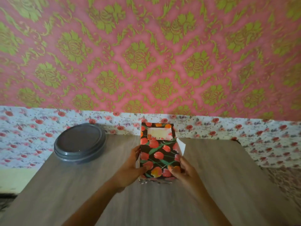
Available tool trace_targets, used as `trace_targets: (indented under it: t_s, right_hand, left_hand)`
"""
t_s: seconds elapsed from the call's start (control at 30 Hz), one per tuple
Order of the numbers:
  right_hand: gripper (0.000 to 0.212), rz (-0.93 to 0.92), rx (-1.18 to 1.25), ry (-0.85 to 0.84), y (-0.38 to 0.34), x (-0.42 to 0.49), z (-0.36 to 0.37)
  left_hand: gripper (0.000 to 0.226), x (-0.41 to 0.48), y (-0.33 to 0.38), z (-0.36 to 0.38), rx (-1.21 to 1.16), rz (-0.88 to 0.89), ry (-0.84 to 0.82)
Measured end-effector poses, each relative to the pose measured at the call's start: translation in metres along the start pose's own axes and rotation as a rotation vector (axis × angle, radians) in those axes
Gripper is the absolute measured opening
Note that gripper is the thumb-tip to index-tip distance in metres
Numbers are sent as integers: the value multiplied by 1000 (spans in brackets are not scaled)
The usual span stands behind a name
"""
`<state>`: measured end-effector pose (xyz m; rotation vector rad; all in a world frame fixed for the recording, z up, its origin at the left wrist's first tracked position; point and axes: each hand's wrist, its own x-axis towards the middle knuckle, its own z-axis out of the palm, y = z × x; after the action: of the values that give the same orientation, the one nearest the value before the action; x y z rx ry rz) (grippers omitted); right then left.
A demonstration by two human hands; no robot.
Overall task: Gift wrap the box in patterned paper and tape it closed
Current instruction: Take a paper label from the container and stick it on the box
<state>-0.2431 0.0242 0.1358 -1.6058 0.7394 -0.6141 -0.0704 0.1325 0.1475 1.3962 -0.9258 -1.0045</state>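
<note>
A box point(158, 152) covered in dark paper with red and orange tulips lies in the middle of the wooden table point(219, 185). Its far end is open, showing the paper's pale inner side point(160, 133). A white flap of paper point(181, 146) sticks out at its right edge. My left hand point(132, 167) grips the box's left side, thumb on top. My right hand point(183, 172) holds the near right corner, fingers pressed on the paper. No tape is in sight.
A dark grey round lidded container point(80, 142) sits at the table's far left. A white floral cloth point(260, 137) runs behind and beside the table. A pink and green patterned wall point(146, 54) rises behind.
</note>
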Motion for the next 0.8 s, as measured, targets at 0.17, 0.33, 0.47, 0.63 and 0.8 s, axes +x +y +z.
trace_targets:
  t_s: [0.17,0.33,0.47,0.63,0.8]
  right_hand:
    - [88,112,43,-49,2,48,0]
    - [65,227,64,-82,-8,81,2]
    - [48,255,68,-56,-11,104,6]
    - [29,284,20,-33,-10,115,5]
    - [38,194,-288,2,-22,112,4]
  left_hand:
    - [66,38,7,-14,-25,-138,17]
    - [63,73,8,-25,-18,-208,21]
    - [57,98,3,-31,30,-219,48]
    - [49,109,3,-38,42,-265,32]
    - [41,114,0,-32,195,-283,117]
